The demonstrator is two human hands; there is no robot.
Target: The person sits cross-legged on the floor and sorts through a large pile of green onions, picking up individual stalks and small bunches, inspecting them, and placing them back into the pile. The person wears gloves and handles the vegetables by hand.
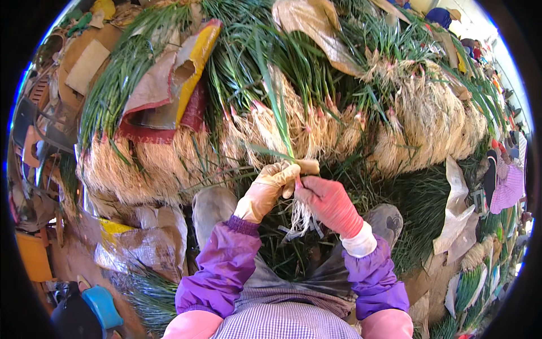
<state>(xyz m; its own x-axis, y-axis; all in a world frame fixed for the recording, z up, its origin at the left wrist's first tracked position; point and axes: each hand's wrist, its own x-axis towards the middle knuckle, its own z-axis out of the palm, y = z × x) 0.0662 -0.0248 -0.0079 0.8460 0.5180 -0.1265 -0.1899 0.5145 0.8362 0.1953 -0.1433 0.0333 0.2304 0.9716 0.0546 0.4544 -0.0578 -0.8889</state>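
Between my hands, above my lap, is a green-leaved allium plant point(284, 131) with a pinkish base and pale hanging roots. My left hand point(271, 186), in a cream rubber glove, grips its stem with thumb and fingers. In a pink-red glove, my right hand point(328, 203) holds at the base near the roots. A short tan cylindrical piece, perhaps a tool handle or a fingertip cover point(308, 167), sticks out just above my right hand. Beyond the hands lies a long heap of similar plants point(271, 123), leaves away from me and roots towards me.
Woven plastic sacks point(148, 114) and a tan sheet point(313, 29) lie on the heap. Loose green leaves point(415, 212) cover the floor at right, beside a crumpled sack point(455, 212). A blue plastic stool point(103, 306) stands lower left. Other people are at the far right.
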